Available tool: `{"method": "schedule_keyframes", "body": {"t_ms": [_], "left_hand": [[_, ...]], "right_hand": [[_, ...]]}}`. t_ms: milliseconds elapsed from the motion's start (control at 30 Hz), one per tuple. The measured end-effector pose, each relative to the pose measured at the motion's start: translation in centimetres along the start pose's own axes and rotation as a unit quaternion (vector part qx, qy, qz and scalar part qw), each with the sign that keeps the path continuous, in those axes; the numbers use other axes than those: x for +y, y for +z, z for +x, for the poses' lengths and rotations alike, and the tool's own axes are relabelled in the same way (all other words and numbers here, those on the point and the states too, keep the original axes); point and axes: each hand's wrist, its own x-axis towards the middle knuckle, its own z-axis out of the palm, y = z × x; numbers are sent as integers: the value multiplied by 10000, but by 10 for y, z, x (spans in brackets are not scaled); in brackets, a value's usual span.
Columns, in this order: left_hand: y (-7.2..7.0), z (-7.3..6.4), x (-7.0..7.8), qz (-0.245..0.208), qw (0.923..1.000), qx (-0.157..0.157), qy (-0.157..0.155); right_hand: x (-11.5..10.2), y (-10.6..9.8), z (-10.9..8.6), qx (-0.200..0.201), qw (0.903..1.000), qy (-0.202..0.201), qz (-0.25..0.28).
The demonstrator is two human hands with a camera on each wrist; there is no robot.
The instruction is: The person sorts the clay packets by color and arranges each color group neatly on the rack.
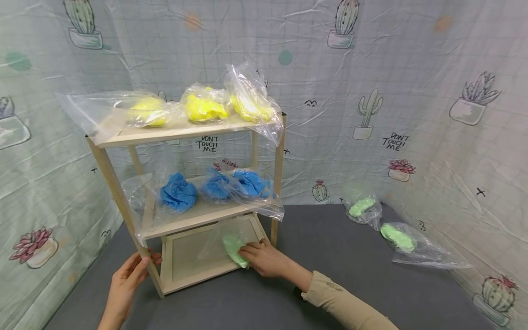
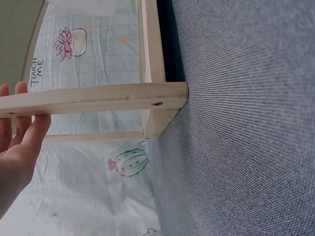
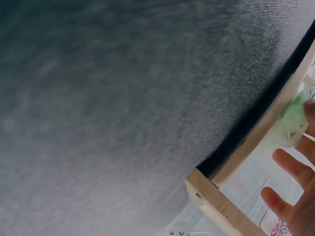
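Note:
My left hand holds the front left post of a wooden three-tier shelf, low down near its foot. In the left wrist view the thumb lies on one side of that post and the fingertips show past the other. At the bottom tier, my right hand pinches a clear plastic bag with something soft and light green inside. The right wrist view shows the green bag at the thumb and forefinger, the other fingers spread apart.
Bags of yellow stuff lie on the top tier, bags of blue stuff on the middle one. Two more light green bags lie on the dark table at the right. A cactus-print curtain hangs behind and at both sides.

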Motion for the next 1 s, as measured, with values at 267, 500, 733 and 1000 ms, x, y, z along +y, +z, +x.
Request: {"method": "schedule_keyframes", "body": {"t_ms": [267, 500, 733, 1000], "left_hand": [[-2, -2, 1, -236, 9993, -235, 145], [-1, 0, -1, -77, 9998, -114, 138], [-1, -2, 6, -81, 9995, -222, 188], [-1, -1, 2, -27, 9999, -83, 121]], "right_hand": [[-6, 5, 13, -166, 9998, 110, 86], [-16, 9, 31, -334, 9992, 188, -136], [-34, 9, 54, -800, 9962, 356, -20], [-55, 4, 81, -1116, 9931, 350, -40]]}}
